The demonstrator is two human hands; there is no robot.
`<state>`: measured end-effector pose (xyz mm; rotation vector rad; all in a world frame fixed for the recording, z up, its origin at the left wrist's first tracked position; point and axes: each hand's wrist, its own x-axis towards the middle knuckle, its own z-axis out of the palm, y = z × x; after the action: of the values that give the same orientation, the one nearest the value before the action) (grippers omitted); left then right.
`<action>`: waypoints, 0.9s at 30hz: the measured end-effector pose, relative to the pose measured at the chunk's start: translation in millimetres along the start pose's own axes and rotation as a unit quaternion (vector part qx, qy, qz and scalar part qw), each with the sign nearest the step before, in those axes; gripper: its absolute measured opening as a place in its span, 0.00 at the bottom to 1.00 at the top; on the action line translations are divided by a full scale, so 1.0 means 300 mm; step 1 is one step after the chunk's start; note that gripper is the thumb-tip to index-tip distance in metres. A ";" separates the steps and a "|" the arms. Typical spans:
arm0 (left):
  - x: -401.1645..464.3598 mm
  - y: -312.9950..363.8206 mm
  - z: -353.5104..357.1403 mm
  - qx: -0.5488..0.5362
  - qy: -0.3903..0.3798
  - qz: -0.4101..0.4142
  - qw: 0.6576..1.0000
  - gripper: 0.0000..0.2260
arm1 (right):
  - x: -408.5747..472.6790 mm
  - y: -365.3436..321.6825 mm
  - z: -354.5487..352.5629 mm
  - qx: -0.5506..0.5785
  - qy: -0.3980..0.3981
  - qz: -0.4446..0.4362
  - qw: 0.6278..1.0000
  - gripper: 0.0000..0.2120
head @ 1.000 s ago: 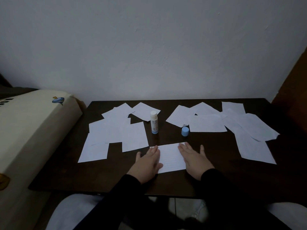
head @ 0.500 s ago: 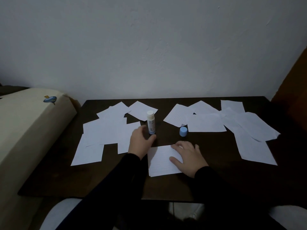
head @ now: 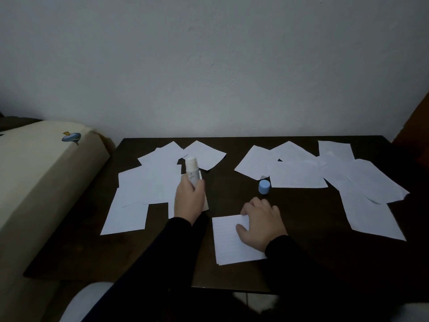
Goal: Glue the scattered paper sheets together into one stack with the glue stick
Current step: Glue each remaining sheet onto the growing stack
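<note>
Step in hand: glue pickup, application not yet begun; left hand (head: 189, 201) is gripping the glue stick (head: 192, 171) by its lower barrel, fingers curled round it, uncapped tip pointing up and away, stick raised over the left cluster of sheets (head: 148, 182); right hand (head: 261, 225) is lying on the near sheet (head: 228, 240), fingers bent at the knuckles and tips pressing the paper to the surface (head: 308, 210), nothing pinched; blue cap (head: 264, 187) is standing just beyond that hand, apart from it; right cluster of sheets (head: 348, 180) is lying scattered across the far right, untouched, so the task is looking early, with no visible stack.

Next move, my read: left grip needs turning so the tip is facing down, then bringing across onto the pinned sheet; right hand needs to be holding the paper flat but out of the glue path; risk is the thin sheet dragging or creasing under the stroke.
</note>
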<state>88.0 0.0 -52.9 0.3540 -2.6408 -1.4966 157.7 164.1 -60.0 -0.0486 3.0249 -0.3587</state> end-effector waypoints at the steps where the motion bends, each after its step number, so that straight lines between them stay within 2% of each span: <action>1: 0.006 -0.020 -0.031 0.033 0.009 -0.017 0.999 0.12 | 0.013 -0.023 -0.001 0.005 0.006 0.002 1.000 0.18; 3: 0.024 -0.061 -0.100 0.100 0.035 -0.038 0.994 0.17 | 0.051 -0.072 0.002 0.017 0.019 -0.008 1.000 0.18; 6: 0.052 -0.110 -0.179 0.175 0.052 -0.032 0.983 0.18 | 0.117 -0.157 0.009 0.030 0.025 -0.056 0.998 0.20; 10: 0.095 -0.146 -0.223 0.181 0.051 -0.024 0.982 0.16 | 0.175 -0.228 0.043 -0.012 -0.008 -0.119 0.993 0.22; 16: 0.131 -0.187 -0.241 0.139 0.036 -0.060 0.988 0.20 | 0.195 -0.193 0.045 -0.073 0.001 -0.082 0.994 0.20; 20: 0.137 -0.203 -0.245 0.107 0.038 -0.066 0.991 0.24 | 0.200 -0.140 0.036 -0.067 0.008 -0.045 0.997 0.20; 27: 0.143 -0.195 -0.244 0.161 0.040 -0.056 0.985 0.23 | 0.203 0.008 -0.005 -0.045 0.023 0.029 0.998 0.20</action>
<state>69.4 -100.3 -66.8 0.5823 -2.8368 -1.0495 96.8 164.3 -64.6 0.0421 3.0781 -0.2202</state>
